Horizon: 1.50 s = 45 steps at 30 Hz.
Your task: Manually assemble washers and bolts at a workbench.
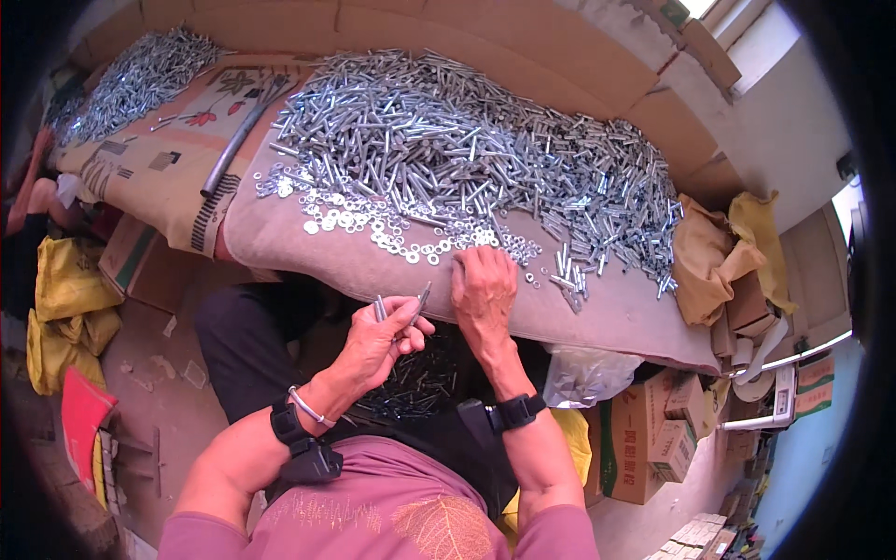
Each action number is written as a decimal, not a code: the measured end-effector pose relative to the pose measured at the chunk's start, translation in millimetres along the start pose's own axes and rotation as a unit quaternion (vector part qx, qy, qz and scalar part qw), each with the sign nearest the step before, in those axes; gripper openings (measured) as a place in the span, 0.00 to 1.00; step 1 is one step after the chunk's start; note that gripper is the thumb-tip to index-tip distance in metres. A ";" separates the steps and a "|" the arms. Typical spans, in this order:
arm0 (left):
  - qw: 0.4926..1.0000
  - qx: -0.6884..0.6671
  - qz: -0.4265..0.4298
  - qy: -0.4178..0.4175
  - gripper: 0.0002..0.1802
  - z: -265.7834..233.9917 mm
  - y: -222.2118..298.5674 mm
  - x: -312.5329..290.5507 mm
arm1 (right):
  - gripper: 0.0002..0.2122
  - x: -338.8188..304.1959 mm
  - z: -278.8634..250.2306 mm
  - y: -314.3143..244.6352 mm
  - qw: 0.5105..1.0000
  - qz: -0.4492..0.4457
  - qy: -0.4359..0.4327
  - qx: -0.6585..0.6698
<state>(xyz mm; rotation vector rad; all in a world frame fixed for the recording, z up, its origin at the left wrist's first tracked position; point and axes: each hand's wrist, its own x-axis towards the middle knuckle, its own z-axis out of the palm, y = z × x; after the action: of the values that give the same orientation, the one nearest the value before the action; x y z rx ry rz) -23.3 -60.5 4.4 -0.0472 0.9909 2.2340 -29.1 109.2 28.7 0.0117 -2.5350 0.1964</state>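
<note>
My left hand (385,341) is closed round a few slim metal bolts (423,297), whose ends stick out past the thumb and fingers. My right hand (485,291) rests at the near edge of the padded surface, its fingers bent down onto loose washers (411,255) and small nuts (523,247). Whatever lies under those fingertips is hidden. Behind the washers spreads a large heap of silvery metal bolts (420,140). Darker metal pieces (411,383) lie in my lap, below my left hand.
A metal tube (233,149) lies on the patterned cloth (168,210) at left, near another bolt heap (145,79). Cardboard (560,56) lines the back. Yellow sacks (70,289) stand at left; cartons (639,448) and a clear plastic bag (588,373) sit at lower right. Part of another person (37,201) shows at far left.
</note>
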 end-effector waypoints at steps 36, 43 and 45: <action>0.998 0.062 -0.020 -0.026 0.12 53.0 -32.3 22.5 | 0.04 -42.7 -38.4 88.2 0.988 0.096 0.015 -0.120; 0.995 0.082 -0.022 -0.042 0.11 58.2 -40.1 22.4 | 0.02 -53.4 -56.8 34.9 0.955 0.187 0.047 0.223; 0.995 0.089 -0.033 -0.042 0.12 61.4 -40.7 18.7 | 0.03 -59.4 -56.9 28.9 0.934 0.215 0.050 0.281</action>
<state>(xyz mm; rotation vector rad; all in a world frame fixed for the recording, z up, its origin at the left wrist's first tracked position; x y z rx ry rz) 0.9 10.5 16.4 0.0908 1.1228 2.0617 50.4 143.9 37.7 -0.3221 -2.2631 1.0583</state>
